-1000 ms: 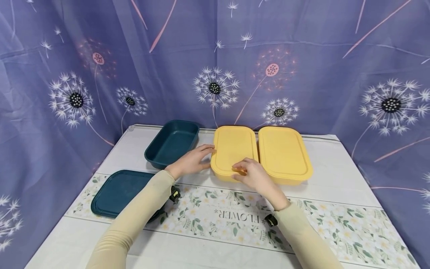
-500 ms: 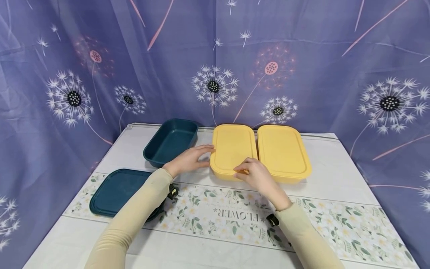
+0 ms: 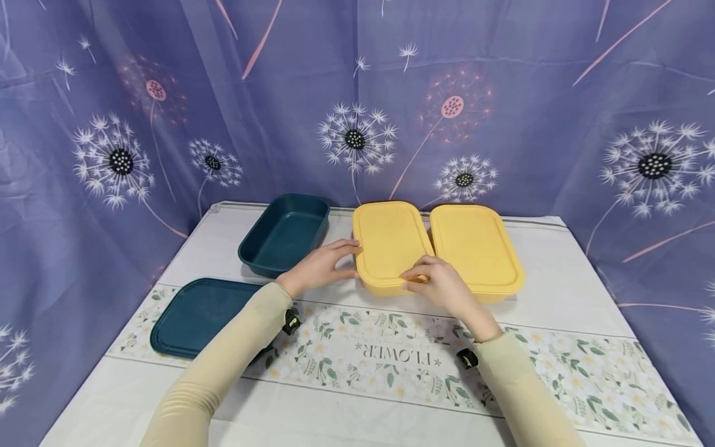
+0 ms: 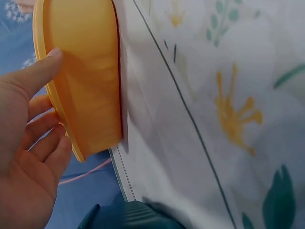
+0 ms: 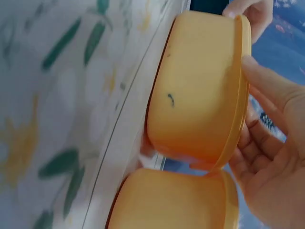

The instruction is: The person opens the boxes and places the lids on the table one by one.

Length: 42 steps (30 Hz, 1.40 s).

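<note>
A yellow lidded food container (image 3: 388, 233) stands at the back middle of the table, its front angled slightly rightward. My left hand (image 3: 318, 268) is at its left side, fingers loosely extended and fingertips at the rim; in the left wrist view the thumb (image 4: 40, 71) lies against the edge. At the front right corner, my right hand (image 3: 444, 287) pinches the rim of the yellow lid (image 3: 391, 257), thumb at the edge and fingers bent over the top. The lid sits on the container (image 5: 195, 81). Close by on the right is a second yellow lidded container (image 3: 475, 248).
An uncovered dark teal container (image 3: 287, 233) stands at the back left. Nearer, a dark teal lid (image 3: 201, 316) lies flat, partly under the left sleeve (image 3: 234, 347). A purple dandelion-print curtain (image 3: 279, 99) closes off the back and sides of the table (image 3: 335, 416).
The left yellow container has turned a little, its front shifting right toward the second one. My right hand has moved slightly right with it; my left hand has followed a little.
</note>
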Available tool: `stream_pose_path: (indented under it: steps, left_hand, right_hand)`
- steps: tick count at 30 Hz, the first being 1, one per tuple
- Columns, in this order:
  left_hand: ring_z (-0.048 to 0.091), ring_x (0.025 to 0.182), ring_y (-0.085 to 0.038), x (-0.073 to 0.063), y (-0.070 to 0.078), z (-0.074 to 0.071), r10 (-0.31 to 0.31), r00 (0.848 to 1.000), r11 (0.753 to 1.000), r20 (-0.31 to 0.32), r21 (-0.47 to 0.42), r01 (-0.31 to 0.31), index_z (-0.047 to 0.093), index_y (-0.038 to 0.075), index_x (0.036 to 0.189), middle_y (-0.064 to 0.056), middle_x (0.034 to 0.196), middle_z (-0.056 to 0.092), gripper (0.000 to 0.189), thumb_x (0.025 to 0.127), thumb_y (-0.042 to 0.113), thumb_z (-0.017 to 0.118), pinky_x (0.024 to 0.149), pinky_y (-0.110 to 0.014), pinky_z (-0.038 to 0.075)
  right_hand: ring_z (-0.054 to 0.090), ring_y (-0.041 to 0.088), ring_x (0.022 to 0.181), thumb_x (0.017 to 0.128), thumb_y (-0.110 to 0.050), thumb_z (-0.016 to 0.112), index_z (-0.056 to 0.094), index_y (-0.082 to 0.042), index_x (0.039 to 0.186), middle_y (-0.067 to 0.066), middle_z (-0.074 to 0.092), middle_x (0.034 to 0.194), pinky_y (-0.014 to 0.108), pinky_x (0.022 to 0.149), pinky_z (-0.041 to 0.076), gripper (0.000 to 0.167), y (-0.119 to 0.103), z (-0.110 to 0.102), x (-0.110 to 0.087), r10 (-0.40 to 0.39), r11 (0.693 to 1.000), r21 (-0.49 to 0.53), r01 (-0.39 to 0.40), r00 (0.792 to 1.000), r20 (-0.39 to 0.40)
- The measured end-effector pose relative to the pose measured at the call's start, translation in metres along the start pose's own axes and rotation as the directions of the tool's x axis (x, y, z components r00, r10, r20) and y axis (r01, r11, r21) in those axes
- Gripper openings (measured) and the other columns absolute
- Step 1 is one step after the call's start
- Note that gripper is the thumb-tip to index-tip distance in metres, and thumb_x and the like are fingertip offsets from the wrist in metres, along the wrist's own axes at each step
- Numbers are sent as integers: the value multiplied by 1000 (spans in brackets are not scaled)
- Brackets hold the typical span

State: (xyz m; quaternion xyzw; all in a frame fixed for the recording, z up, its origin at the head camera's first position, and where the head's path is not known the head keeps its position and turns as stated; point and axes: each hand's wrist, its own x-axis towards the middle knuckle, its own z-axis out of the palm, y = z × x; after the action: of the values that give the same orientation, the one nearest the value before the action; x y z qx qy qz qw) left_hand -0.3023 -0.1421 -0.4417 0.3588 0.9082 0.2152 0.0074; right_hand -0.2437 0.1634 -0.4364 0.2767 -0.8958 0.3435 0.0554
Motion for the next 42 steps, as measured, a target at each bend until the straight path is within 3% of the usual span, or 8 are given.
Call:
stream_pose_path:
  steps: [12, 19, 25, 31, 38, 42]
  left_hand:
    - [51, 132, -14, 2, 11, 8, 16, 1000, 998, -18, -67, -17, 60, 19, 142, 2, 146, 51, 54, 94, 42, 72, 104, -31, 47]
    - [53, 130, -19, 1, 22, 13, 85, 996, 996, -40, 22, -84, 60, 16, 142, -3, 143, 53, 57, 92, 41, 73, 102, -34, 49]
    - [51, 132, -21, 1, 28, 12, 107, 994, 992, -36, 78, -104, 60, 17, 142, -5, 141, 55, 56, 94, 41, 72, 105, -33, 47]
    - [51, 130, -20, 1, 25, 6, 117, 993, 991, -21, 70, -115, 60, 15, 142, -5, 139, 55, 54, 94, 36, 73, 103, -32, 48]
    - [46, 136, -23, 9, 14, -1, -6, 1000, 999, -17, 35, 6, 57, 15, 143, -6, 146, 50, 54, 95, 35, 72, 108, -38, 44]
    - [49, 133, -21, 15, 8, -2, -30, 1000, 1000, -6, 8, 30, 61, 15, 139, -5, 145, 51, 51, 95, 38, 72, 104, -36, 47]
  right_hand:
    - [57, 15, 92, 90, -16, 78, 79, -15, 109, -2, 64, 107, 30, 74, 51, 19, 33, -25, -9, -72, 997, 38, 71, 997, 35]
    - [60, 19, 96, 90, -11, 78, 79, -12, 110, 3, 65, 113, 37, 77, 53, 21, 48, -34, -12, -114, 993, 40, 113, 993, 30]
    - [62, 17, 97, 92, -10, 75, 78, -12, 112, 2, 64, 117, 37, 80, 55, 21, 52, -38, -13, -98, 995, 40, 96, 994, 48]
    - [63, 26, 107, 92, -8, 75, 76, -8, 115, 9, 65, 122, 45, 86, 56, 24, 41, -36, -13, -80, 997, -1, 80, 995, 59]
    - [63, 25, 107, 89, -20, 80, 75, -9, 116, 7, 66, 118, 43, 89, 55, 30, 11, -19, -11, -131, 980, -141, 141, 988, 77]
    - [63, 19, 101, 90, -25, 79, 76, -12, 116, 2, 66, 112, 38, 84, 55, 29, -2, -8, -9, -168, 966, -184, 180, 982, 81]
